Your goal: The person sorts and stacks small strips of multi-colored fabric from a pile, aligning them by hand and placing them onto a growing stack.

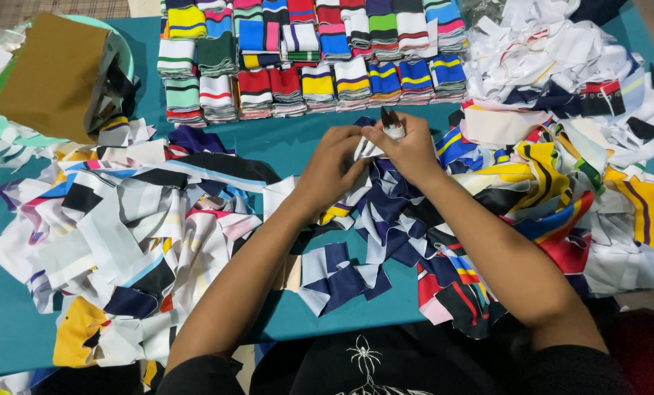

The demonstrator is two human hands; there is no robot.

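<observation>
Hands | left hand (332, 164), right hand (407, 150) fingers pinching white fabric strip (366, 150) | right holds snips (391, 123) | teal table (283, 143)

A: Count on the table?

B: Two of my hands in view, left (332, 170) and right (407, 150). One small snipper (391, 123) in my right. One white fabric strip (367, 148) pinched between them.

A: Folded stacks?

B: Striped rib-knit stacks (309, 55) sit in roughly three rows, about twenty-five or more; back row is cut off by the edge, so no exact figure.

A: Loose scraps?

B: Three heaps: left (133, 234), middle (415, 241), right (568, 110). Pieces too tangled to count. One brown flat bag (53, 77) at far left.
</observation>
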